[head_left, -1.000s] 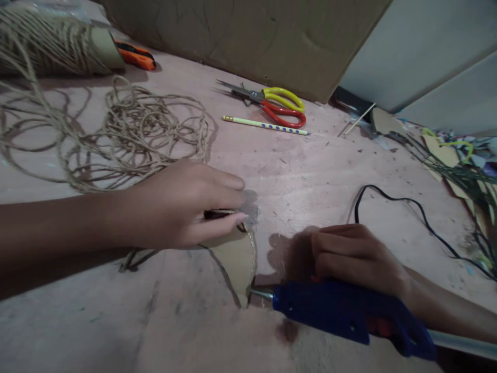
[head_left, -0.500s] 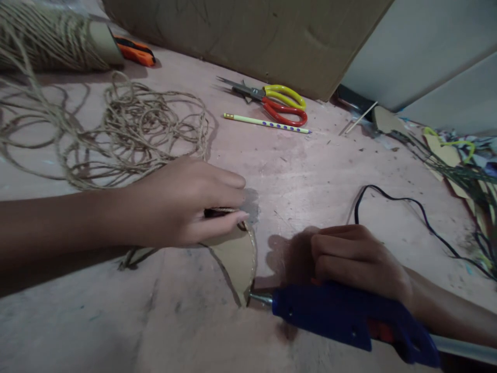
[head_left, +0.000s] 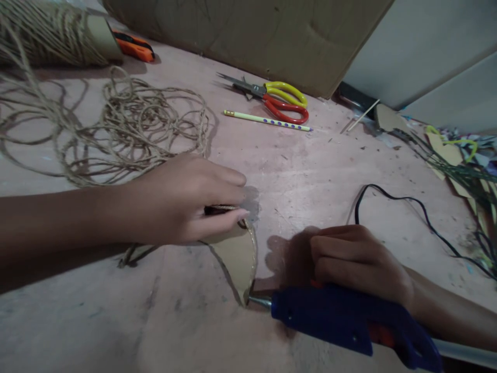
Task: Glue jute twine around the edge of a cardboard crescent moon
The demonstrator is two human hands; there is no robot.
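A curved, pointed piece of cardboard (head_left: 235, 259) lies on the table, with twine (head_left: 253, 243) running along its right edge. My left hand (head_left: 198, 199) is closed on the upper part of this piece, thumb towards me, and covers much of it. In my right hand (head_left: 357, 261) is a blue hot glue gun (head_left: 322, 316) with a glue stick (head_left: 466, 353) sticking out of its back. Its metal nozzle (head_left: 261, 300) is at the cardboard's lower tip; whether it touches I cannot tell.
Loose twine (head_left: 143, 114) lies tangled beyond my left hand, near a twine roll (head_left: 50, 36) and an orange cutter (head_left: 135, 46). Scissors (head_left: 272, 96), a pencil (head_left: 267, 120) and a large cardboard sheet (head_left: 252, 31) are farther back. A black cord (head_left: 415, 202) runs right towards scraps.
Both hands, the cardboard piece and the glue gun stay nearly in place. The whole view has shifted very slightly.
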